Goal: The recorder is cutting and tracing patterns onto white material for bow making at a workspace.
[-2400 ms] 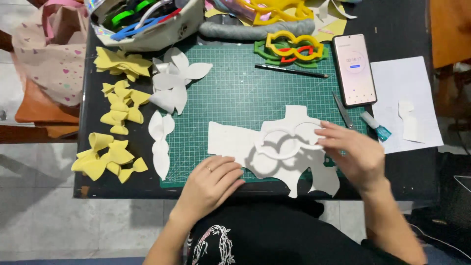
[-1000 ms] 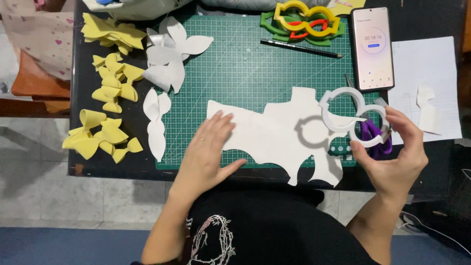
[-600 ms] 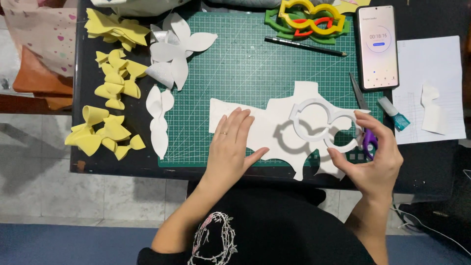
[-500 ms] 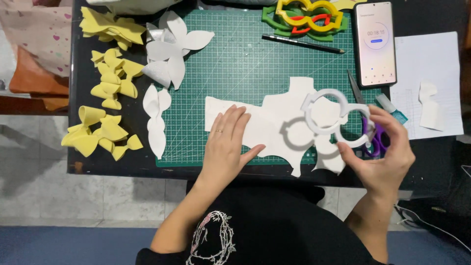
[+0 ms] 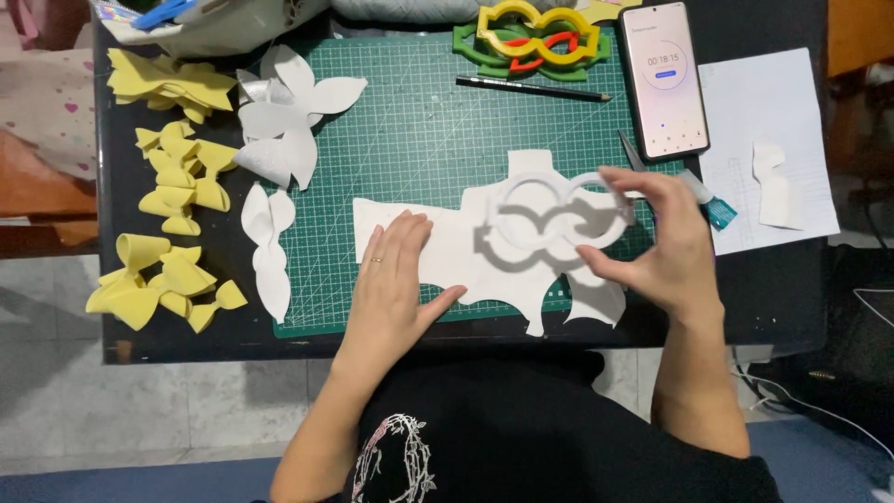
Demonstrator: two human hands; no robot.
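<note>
Two hands work: left hand (image 5: 396, 275) lies flat, released, on white foam sheet (image 5: 447, 256); right hand (image 5: 656, 242) pinches white template (image 5: 559, 219) above the sheet, likely positioning; lowering it flat seems needed.

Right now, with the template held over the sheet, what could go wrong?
The white template is lifted in the right hand, casting a shadow, so it may land crooked or overrun the white foam sheet's ragged edge. The sheet overhangs the green cutting mat; only the left hand pins it, so it could slip.
</note>
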